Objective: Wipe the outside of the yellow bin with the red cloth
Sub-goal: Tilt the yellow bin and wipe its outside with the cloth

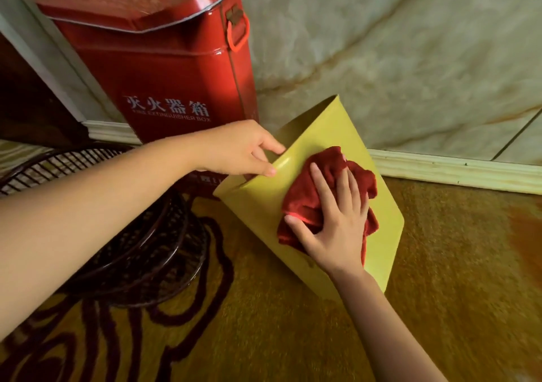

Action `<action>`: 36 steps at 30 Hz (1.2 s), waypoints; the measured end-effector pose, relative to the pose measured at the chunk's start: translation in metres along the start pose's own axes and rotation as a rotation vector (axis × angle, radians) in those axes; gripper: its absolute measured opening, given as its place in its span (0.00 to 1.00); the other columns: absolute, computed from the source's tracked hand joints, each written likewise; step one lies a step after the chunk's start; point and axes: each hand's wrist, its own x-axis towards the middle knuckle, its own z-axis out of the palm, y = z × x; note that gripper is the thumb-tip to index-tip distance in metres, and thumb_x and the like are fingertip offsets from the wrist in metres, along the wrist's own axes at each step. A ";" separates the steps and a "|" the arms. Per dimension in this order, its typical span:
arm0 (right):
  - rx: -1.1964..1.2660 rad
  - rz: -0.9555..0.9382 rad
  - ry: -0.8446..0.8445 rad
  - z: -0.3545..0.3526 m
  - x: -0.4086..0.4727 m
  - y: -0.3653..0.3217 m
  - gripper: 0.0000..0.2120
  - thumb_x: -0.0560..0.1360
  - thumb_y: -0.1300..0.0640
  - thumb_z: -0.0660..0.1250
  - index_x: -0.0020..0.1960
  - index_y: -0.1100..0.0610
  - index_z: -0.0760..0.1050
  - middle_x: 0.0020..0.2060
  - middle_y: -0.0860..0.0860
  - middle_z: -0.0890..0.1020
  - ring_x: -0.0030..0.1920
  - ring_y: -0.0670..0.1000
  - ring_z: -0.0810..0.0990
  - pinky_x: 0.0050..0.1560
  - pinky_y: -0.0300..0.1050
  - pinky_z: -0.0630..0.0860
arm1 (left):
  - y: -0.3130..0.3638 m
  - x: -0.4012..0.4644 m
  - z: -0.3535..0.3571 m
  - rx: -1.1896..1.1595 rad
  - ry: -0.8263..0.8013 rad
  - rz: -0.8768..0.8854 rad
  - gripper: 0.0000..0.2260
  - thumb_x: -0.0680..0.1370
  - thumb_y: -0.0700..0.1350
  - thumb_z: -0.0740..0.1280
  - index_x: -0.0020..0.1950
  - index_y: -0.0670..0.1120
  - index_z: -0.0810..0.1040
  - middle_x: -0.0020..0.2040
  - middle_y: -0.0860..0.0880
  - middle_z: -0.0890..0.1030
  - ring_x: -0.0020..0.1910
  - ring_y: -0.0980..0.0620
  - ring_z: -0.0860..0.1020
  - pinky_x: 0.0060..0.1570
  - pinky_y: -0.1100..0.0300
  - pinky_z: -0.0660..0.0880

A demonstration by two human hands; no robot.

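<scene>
Floor [440, 279]: ochre, glossy, patterned with dark maroon looping lines at lower left. Wall [410, 59]: pale marble-look panels with tan veining, closed off at the base by a cream moulded skirting [457, 169]. Against the wall, upper left: tall red metal fire extinguisher box [164, 68], white lettering on its front, red loop handle on its side. Left of centre, on the floor: dark wire-grille object [140, 235], round, partly hidden behind the left forearm.

Yellow bin [328, 135] located on the floor just in front of the red box and near the skirting. Tilted, not upright: mouth raised toward the upper left, facing the box; base end down toward the lower right near the floor. Long axis running diagonally from upper left to lower right. Broad flat side turned up toward the camera.

Left hand [237, 150] closed on the bin's rim at the mouth, thumb outside, fingers curled over the edge. Right hand [337, 223] spread flat, fingers apart, pressing the bunched red cloth [311, 188] against the upturned outer face, about mid-length. Cloth crumpled, in contact with the yellow surface, edges showing around the fingers.
</scene>
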 end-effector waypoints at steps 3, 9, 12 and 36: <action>-0.027 -0.064 0.091 -0.014 0.010 0.015 0.34 0.69 0.31 0.57 0.72 0.39 0.53 0.71 0.58 0.64 0.73 0.57 0.57 0.70 0.64 0.56 | 0.018 0.012 0.005 -0.071 0.104 0.057 0.20 0.70 0.42 0.70 0.62 0.46 0.74 0.50 0.45 0.84 0.34 0.69 0.76 0.42 0.76 0.72; 0.229 0.264 -0.028 -0.037 0.019 0.062 0.27 0.67 0.34 0.54 0.66 0.34 0.57 0.74 0.50 0.60 0.72 0.46 0.55 0.73 0.58 0.53 | -0.012 -0.005 0.014 -0.106 -0.044 0.073 0.07 0.72 0.37 0.67 0.46 0.48 0.79 0.33 0.60 0.84 0.36 0.66 0.79 0.39 0.70 0.74; 0.193 0.218 -0.011 -0.035 0.013 0.053 0.26 0.70 0.37 0.52 0.68 0.36 0.57 0.74 0.53 0.61 0.73 0.55 0.57 0.72 0.54 0.51 | -0.013 -0.005 0.017 -0.165 -0.039 0.062 0.08 0.72 0.37 0.67 0.42 0.50 0.79 0.31 0.64 0.82 0.35 0.67 0.78 0.36 0.74 0.71; -0.055 0.259 0.200 -0.059 0.011 0.123 0.34 0.68 0.41 0.57 0.72 0.40 0.49 0.73 0.64 0.59 0.72 0.64 0.56 0.71 0.62 0.55 | 0.010 0.050 0.004 -0.220 -0.045 0.138 0.16 0.70 0.34 0.69 0.57 0.42 0.78 0.49 0.60 0.82 0.50 0.55 0.80 0.56 0.56 0.75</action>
